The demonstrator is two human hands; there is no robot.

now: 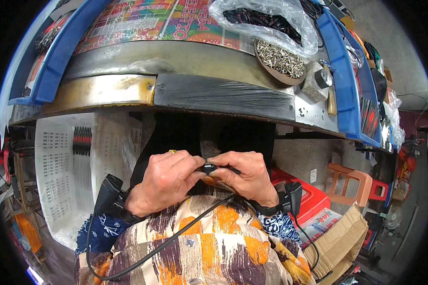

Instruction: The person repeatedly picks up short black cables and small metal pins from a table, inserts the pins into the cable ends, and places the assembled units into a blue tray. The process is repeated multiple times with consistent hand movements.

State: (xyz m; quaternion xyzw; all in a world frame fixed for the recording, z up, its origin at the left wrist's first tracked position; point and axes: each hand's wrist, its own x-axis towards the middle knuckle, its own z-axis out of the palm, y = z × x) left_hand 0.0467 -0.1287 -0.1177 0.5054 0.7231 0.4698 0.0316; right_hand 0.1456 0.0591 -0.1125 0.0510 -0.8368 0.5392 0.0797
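Note:
Between my fingertips, just above my lap, is a small black part (pixel 208 167) with a pale shiny band. My left hand (pixel 169 175), wearing a gold ring, pinches one end of it. My right hand (pixel 242 173) grips the other end with thumb and forefinger. The fingers cover most of the part, so its exact kind is hidden. Ahead, on the bench, a brown bowl (pixel 281 80) holds many small metal pins. Black pieces (pixel 261 21) lie in a clear plastic bag (pixel 310 38) behind it.
The bench edge (pixel 223 97) runs across in front. Blue bins (pixel 62 61) flank it. A block (pixel 314 83) stands right of the bowl. At left sits a white basket (pixel 50 190) with black-and-red pieces (pixel 82 141); at right, a red stool (pixel 314 199) and cardboard (pixel 335 242). A cable (pixel 176 232) crosses my lap.

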